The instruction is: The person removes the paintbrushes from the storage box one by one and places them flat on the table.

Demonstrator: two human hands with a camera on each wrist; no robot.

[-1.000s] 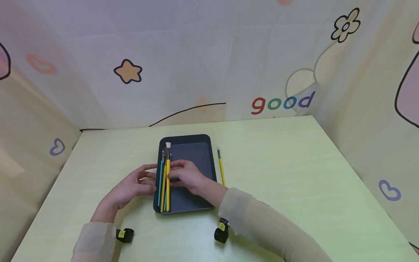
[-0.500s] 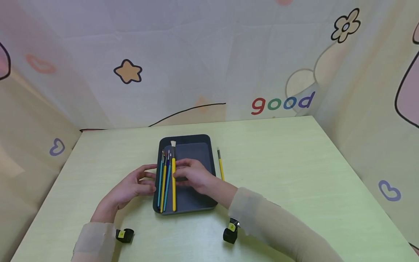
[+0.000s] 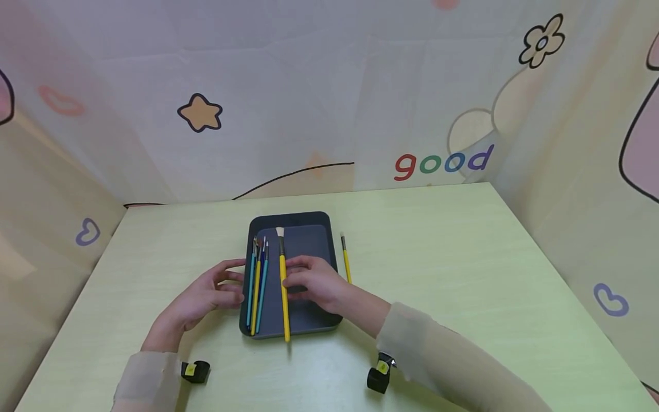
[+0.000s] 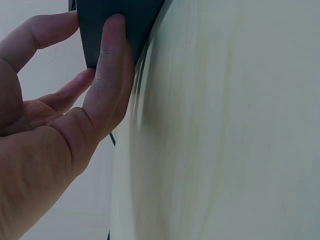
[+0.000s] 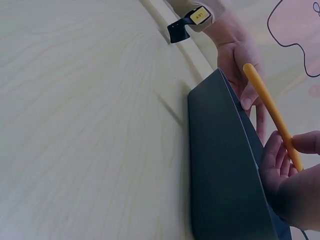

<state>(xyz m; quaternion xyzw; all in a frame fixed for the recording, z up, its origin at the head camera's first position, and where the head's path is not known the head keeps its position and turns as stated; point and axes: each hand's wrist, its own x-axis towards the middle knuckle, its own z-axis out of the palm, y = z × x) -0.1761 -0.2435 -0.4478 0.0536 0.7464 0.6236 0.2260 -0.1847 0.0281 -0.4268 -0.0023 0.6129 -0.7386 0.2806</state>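
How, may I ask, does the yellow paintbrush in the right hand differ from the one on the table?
The held paintbrush is pinched by the right hand over the tray; the table paintbrush lies right of the tray. The held paintbrush has a broad white head, the table paintbrush a narrower one. Both have yellow handles and dark ferrules.

Across the pale, faintly grained table point(image 3: 463, 257) I face a printed cloth backdrop point(image 3: 309, 86) — an orange star point(image 3: 199, 113) outlined in black to my left, a flower point(image 3: 542, 42) high to my right. Below the flower I read the word "good" point(image 3: 447, 162) in red, green, blue and purple. The cloth's sides show me one purple heart point(image 3: 87, 232) at left, another heart point(image 3: 611, 300) at right — and a pink shape point(image 3: 643, 143) above that.
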